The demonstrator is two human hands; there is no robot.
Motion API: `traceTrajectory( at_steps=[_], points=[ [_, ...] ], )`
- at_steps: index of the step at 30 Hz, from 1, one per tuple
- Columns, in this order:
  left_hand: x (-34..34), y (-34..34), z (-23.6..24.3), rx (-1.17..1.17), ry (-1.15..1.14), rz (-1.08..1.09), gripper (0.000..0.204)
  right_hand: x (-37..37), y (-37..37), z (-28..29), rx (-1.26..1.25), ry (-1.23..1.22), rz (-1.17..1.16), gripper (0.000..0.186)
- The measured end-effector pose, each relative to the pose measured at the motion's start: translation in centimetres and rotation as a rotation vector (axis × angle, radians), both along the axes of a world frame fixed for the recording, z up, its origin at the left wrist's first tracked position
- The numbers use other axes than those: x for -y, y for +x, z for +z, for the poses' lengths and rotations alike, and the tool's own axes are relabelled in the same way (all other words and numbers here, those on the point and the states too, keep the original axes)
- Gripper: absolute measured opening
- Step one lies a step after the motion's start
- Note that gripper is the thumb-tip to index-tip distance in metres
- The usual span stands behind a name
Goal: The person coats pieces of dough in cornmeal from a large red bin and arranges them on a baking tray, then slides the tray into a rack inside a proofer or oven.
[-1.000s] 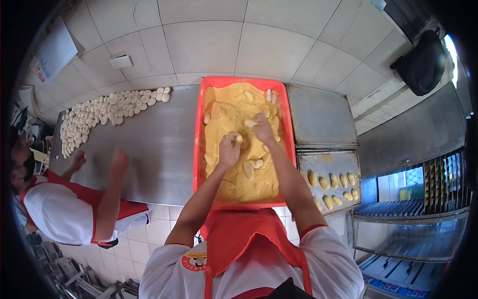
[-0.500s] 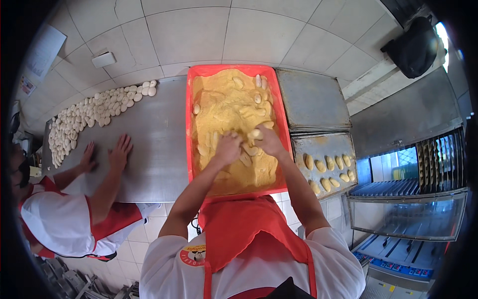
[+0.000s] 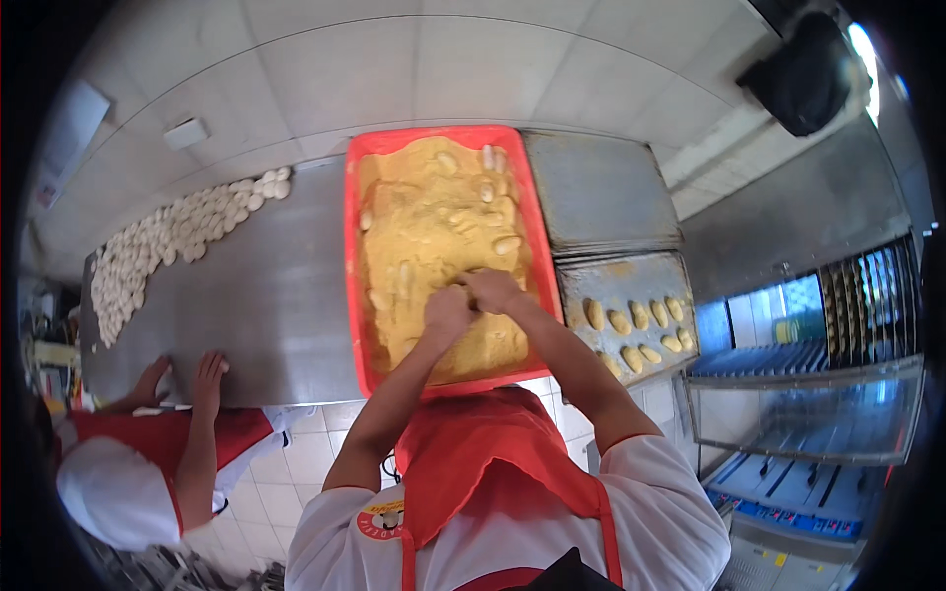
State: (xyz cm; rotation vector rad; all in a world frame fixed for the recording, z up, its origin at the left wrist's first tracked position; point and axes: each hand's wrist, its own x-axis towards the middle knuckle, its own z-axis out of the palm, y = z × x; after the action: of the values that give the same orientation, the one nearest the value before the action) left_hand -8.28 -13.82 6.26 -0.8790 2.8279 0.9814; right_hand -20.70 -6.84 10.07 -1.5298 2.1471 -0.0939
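Beneath and around both hands lies yellow powder.

The bare left hand and bare right hand, previously apart, now meet; well to their left, a co-worker's bare hands lie drawn back toward the near edge of the smooth grey metal table.

Oval dough pieces lie scattered in yellow powder inside a red tub.
The rectangular tub sits long side running away; the powder spreads uneven and ridged. Several pieces are dusted and partly buried, paler ones near the far right corner.
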Motion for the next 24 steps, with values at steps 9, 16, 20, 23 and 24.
traceTrajectory(
  at_steps=[9,16,20,23,24],
  points=[
    [-3.6,-1.2,2.9,-0.486,1.125,0.317,0.055,-8.3,-4.3,1.0,0.318,-0.302,-0.312,0.027],
    [-16.6,-17.0,5.8,-0.505,0.987,0.197,0.035,-23.6,-17.6,5.1,0.984,-0.593,-0.736,0.022],
    [-20.0,-22.9,1.5,-0.501,0.953,0.326,0.026,-28.1,-26.6,-0.3,0.591,-0.403,-0.642,0.043],
    [-21.3,-24.3,-1.5,-0.409,0.052,0.1,0.02,-29.4,-29.3,-3.0,0.28,-0.246,-0.624,0.047],
    [-22.2,-24.4,-1.5,-0.32,-0.072,0.097,0.02,-30.7,-29.8,-3.7,0.365,-0.14,-0.689,0.049]
  ],
)
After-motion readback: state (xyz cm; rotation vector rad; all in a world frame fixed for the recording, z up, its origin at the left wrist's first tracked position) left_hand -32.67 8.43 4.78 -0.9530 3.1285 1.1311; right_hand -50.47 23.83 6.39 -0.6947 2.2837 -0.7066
